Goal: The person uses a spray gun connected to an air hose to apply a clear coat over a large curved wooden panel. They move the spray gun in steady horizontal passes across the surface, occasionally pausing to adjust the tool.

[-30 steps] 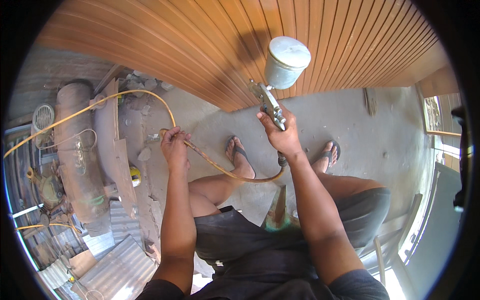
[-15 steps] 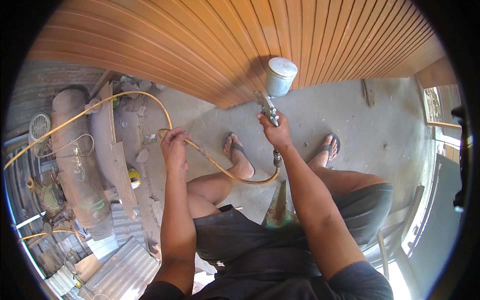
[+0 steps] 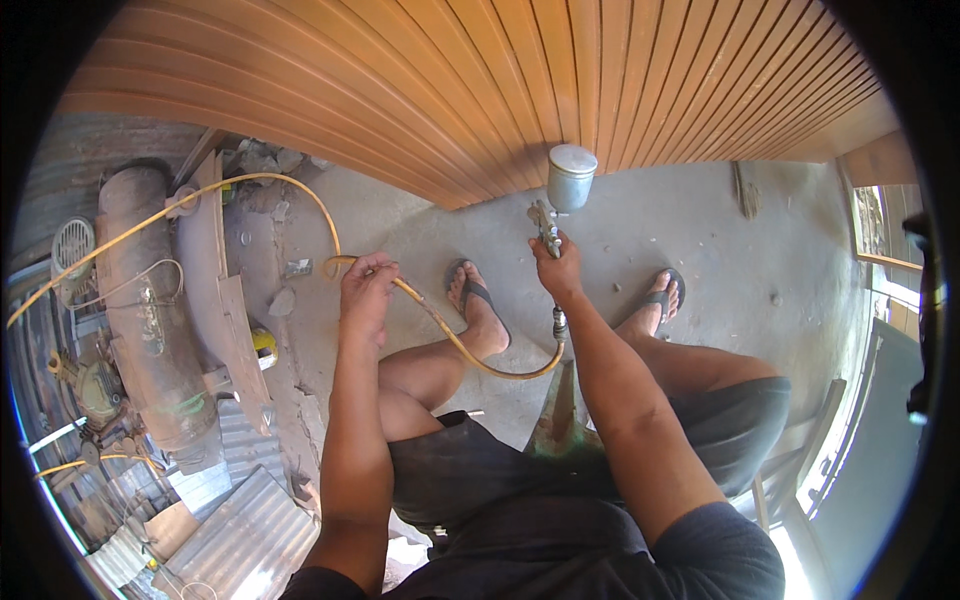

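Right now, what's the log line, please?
left hand: holding yellow air hose | right hand: gripping spray gun | ahead: grooved orange-brown panel

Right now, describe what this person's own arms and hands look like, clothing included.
The left sleeve and right sleeve are dark and short, leaving both forearms bare. The left hand and right hand wear no gloves, and no watch or bracelet shows at either wrist. Whether there is a ring is too small to tell.
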Demonstrator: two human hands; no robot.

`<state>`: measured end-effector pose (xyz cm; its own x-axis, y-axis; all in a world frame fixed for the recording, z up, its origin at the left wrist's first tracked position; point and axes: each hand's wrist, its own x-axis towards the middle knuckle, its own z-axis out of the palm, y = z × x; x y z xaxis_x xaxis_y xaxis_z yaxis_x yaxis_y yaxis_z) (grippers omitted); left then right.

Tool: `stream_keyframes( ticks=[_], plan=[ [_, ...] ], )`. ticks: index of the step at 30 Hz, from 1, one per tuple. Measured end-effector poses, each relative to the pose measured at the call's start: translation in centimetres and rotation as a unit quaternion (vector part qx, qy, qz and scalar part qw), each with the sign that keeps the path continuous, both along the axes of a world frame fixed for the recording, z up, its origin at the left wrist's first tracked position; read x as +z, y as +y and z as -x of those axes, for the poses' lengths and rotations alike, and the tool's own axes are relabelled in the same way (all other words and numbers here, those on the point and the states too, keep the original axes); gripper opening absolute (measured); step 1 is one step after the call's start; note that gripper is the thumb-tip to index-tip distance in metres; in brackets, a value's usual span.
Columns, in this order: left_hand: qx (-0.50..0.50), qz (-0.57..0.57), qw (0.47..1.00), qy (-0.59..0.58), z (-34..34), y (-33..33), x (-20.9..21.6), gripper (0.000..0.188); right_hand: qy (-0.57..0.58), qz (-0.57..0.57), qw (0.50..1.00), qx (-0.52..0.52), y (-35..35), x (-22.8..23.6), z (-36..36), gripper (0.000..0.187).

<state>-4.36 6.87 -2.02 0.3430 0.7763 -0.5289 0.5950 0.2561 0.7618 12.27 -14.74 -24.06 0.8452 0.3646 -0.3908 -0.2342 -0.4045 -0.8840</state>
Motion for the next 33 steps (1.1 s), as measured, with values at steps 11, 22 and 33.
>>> stream_keyframes(
  ticks=[11,22,33],
  plan=[
    [-0.014,0.01,1.0,0.006,-0.2,-0.5,0.3,0.027,-0.025,-0.035,0.999,0.03,0.2,2.2,0.6,0.029],
    [0.036,-0.071,0.997,-0.011,-0.8,-0.2,-0.2,0.033,-0.082,-0.144,0.984,0.06,1.1,10.0,-1.1,0.02],
    [0.095,-0.142,0.984,-0.044,-1.5,-0.6,0.9,0.035,-0.161,-0.208,0.961,0.09,1.6,17.2,-2.9,0.02]
  ],
)
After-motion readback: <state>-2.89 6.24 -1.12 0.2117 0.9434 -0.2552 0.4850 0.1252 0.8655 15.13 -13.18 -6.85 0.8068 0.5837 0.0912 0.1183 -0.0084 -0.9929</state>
